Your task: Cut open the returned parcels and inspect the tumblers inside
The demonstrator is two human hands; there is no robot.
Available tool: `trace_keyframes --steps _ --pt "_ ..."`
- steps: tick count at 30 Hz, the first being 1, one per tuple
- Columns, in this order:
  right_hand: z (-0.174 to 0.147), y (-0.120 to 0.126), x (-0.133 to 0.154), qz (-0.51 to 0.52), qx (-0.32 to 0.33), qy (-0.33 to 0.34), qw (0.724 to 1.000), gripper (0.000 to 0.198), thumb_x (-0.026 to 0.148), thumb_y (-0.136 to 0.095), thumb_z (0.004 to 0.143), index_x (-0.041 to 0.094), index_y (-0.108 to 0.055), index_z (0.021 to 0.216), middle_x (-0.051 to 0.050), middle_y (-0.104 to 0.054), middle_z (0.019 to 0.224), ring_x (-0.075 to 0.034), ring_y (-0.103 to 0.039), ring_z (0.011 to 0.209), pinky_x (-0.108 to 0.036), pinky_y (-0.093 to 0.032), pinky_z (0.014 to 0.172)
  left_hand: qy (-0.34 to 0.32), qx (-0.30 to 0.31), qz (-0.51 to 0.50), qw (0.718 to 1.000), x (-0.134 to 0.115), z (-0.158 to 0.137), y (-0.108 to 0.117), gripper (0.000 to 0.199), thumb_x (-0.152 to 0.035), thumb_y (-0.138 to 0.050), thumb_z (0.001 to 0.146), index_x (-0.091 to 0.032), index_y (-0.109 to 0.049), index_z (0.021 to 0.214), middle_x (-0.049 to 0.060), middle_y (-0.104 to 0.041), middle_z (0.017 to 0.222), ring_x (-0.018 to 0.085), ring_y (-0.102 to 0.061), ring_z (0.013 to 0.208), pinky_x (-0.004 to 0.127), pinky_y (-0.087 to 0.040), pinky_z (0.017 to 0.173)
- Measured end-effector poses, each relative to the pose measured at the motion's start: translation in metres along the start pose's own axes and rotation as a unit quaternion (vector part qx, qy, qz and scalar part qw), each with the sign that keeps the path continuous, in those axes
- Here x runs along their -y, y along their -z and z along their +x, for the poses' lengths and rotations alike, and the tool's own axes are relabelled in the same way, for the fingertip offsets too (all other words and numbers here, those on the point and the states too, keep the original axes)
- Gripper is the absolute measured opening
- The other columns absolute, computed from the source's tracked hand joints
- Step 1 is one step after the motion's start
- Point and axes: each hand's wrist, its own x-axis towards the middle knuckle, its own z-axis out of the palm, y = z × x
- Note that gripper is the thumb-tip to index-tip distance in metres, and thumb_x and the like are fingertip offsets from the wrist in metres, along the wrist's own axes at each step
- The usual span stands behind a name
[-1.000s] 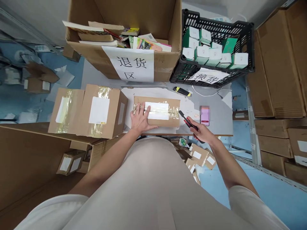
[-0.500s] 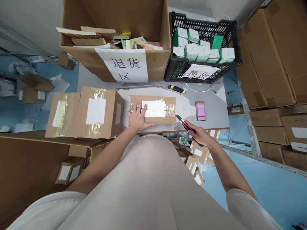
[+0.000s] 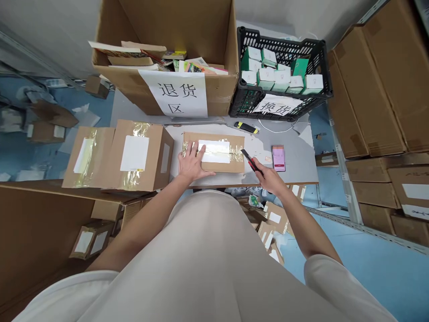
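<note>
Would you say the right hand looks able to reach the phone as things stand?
Probably yes: the phone lies near the right hand with nothing visible between them, though that hand holds a knife.

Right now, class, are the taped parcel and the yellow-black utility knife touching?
Apart: the head view shows pale work surface between the taped parcel and the yellow-black utility knife.

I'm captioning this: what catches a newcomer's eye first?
Probably the open carton of books at the back of the table, bearing a white sign. Right of it stands a black crate of small boxes. In front, the left hand lies on a taped box; near its right end, the right hand holds a cutter.
</note>
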Motion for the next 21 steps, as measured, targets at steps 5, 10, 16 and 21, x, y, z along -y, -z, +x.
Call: trace_keyframes --steps 5,10,16,21 --pt "-0.008 0.003 0.005 -0.064 -0.020 -0.008 0.998 0.061 0.027 -0.038 0.093 0.023 -0.029 0.153 -0.004 -0.068 0.076 -0.018 -0.058 0.061 -0.025 -0.042 0.064 0.004 0.007 -0.011 1.000 0.001 0.000 0.000 0.113 -0.083 -0.051 0.067 -0.022 -0.015 0.154 0.017 -0.008 0.162 0.040 0.000 0.148 0.059 -0.024 0.105" --pt "-0.009 -0.001 0.011 -0.134 -0.012 -0.024 0.991 0.060 0.026 -0.035 0.095 0.023 -0.026 0.154 -0.010 -0.071 0.093 -0.023 -0.063 0.074 -0.028 -0.042 0.067 0.003 0.005 -0.022 1.000 0.001 0.001 0.001 0.113 -0.083 -0.052 0.066 -0.023 -0.015 0.154 0.016 -0.008 0.162 0.041 0.000 0.148 0.059 -0.022 0.106" --pt "-0.006 0.001 0.047 -0.260 0.015 -0.057 0.964 0.062 0.016 -0.035 0.093 0.017 -0.022 0.154 -0.015 -0.069 0.088 -0.026 -0.063 0.076 -0.032 -0.043 0.070 0.007 0.009 -0.019 1.000 0.000 0.000 0.001 0.112 -0.082 -0.052 0.067 -0.022 -0.015 0.154 0.016 -0.008 0.162 0.041 0.002 0.148 0.059 -0.023 0.106" --pt "-0.008 -0.008 0.066 -0.250 0.040 -0.079 0.964 0.068 0.012 -0.045 0.087 0.019 -0.027 0.152 -0.015 -0.069 0.083 -0.026 -0.064 0.073 -0.032 -0.044 0.065 0.007 0.020 -0.026 0.999 -0.002 0.001 0.002 0.112 -0.084 -0.049 0.068 -0.023 -0.013 0.155 0.016 -0.005 0.162 0.042 0.003 0.147 0.060 -0.028 0.101"
